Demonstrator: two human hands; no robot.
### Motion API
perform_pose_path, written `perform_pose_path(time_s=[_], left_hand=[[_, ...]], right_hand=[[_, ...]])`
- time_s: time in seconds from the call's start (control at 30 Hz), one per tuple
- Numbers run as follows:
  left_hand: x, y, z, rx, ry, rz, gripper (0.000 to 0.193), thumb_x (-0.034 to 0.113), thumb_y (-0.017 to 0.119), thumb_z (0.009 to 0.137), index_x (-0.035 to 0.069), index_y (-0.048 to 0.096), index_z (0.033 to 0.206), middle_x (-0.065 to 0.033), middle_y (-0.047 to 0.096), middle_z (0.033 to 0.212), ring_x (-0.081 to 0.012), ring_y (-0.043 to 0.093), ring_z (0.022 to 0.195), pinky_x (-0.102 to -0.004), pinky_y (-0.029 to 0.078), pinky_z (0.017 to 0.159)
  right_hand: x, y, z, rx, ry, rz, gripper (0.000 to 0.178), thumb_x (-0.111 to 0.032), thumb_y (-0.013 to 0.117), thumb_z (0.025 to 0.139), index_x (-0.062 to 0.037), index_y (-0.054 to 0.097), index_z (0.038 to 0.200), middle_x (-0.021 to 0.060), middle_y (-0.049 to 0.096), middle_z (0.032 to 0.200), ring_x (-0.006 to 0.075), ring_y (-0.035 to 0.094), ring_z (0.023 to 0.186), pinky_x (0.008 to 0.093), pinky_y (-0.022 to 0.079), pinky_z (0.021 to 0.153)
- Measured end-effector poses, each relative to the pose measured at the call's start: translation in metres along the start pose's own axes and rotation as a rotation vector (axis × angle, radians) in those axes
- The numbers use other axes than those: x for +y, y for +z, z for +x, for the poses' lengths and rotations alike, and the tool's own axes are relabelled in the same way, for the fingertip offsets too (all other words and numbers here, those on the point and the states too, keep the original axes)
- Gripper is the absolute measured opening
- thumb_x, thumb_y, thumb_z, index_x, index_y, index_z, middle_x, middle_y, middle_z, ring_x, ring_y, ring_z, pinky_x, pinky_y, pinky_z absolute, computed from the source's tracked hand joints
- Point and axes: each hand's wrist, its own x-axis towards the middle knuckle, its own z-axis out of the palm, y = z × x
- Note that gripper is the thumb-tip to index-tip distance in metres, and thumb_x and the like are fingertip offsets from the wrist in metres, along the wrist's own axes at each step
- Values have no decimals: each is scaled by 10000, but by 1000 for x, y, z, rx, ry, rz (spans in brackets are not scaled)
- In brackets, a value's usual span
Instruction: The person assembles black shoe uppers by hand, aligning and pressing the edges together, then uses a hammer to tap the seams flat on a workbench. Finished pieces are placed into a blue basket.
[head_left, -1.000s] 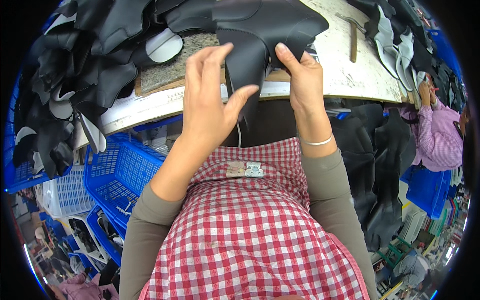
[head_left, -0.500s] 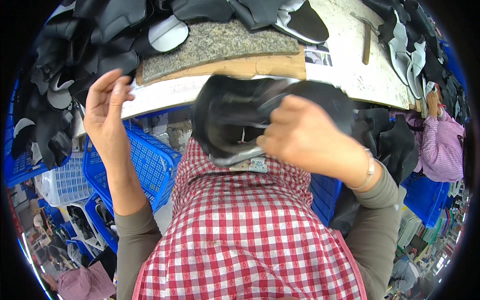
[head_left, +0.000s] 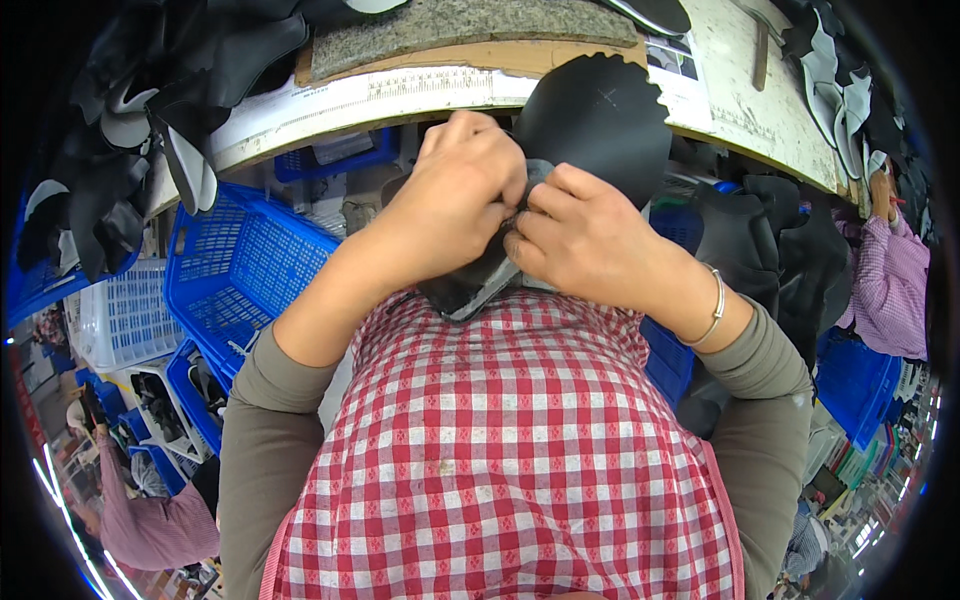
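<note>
Both of my hands are clamped on one black leather piece [head_left: 590,120], held against my chest just below the desk [head_left: 400,90] edge. My left hand [head_left: 455,200] pinches its lower fold at 9 o'clock of the right hand [head_left: 580,240]; fingertips meet. At 9 o'clock of my left arm stands a blue basket [head_left: 235,270].

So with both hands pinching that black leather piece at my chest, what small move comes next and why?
Probably keep the left hand and right hand pinched and ease the black leather piece apart at the pinch, since both grip the same folded edge, close together.
</note>
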Motion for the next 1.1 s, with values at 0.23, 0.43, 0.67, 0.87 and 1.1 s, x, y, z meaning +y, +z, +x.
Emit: perform_pose_path(time_s=[0.23, 0.43, 0.67, 0.87, 1.1], left_hand=[[-17, 39, -23, 45, -89, -158, 334, -24, 762, 770, 43, 595, 1052, -132, 643, 1006, -331, 605, 999, -419, 458, 922], [-41, 74, -44, -246, -342, -788, 324, 19, 720, 914, -11, 651, 1230, -27, 715, 1099, -108, 606, 1030, -298, 507, 937], [-50, 32, -14, -462, -341, -606, 226, 93, 713, 959, -16, 705, 1156, -38, 730, 971, -102, 640, 913, -297, 530, 835], [-33, 55, -15, -156, -501, -765, 151, 61, 708, 962, -20, 753, 1081, -31, 754, 927, -68, 646, 845, -251, 536, 776], [-39, 58, -30, -155, -529, -836, 180, 64, 738, 949, -19, 763, 1106, -39, 752, 953, -82, 669, 874, -242, 553, 781]], right_hand=[[-4, 6, -14, -16, 10, -3, 112, -149, 697, 740, -94, 708, 836, -3, 601, 735, 168, 563, 757, 316, 455, 734], [-1, 19, -25, 5, 143, 67, 34, -163, 695, 726, -134, 688, 710, -16, 583, 636, 160, 578, 697, 321, 442, 706], [-5, 21, -26, -44, 175, 51, 148, -160, 690, 707, -112, 730, 842, -15, 585, 694, 174, 552, 707, 327, 444, 698], [-3, 24, -37, -19, 1038, 918, 343, -183, 903, 778, -46, 662, 980, 68, 764, 808, 182, 734, 758, 293, 560, 677], [-4, 45, -64, 132, 1262, 1475, 257, -150, 883, 839, -47, 675, 951, -31, 664, 714, 17, 560, 693, 198, 453, 646]])
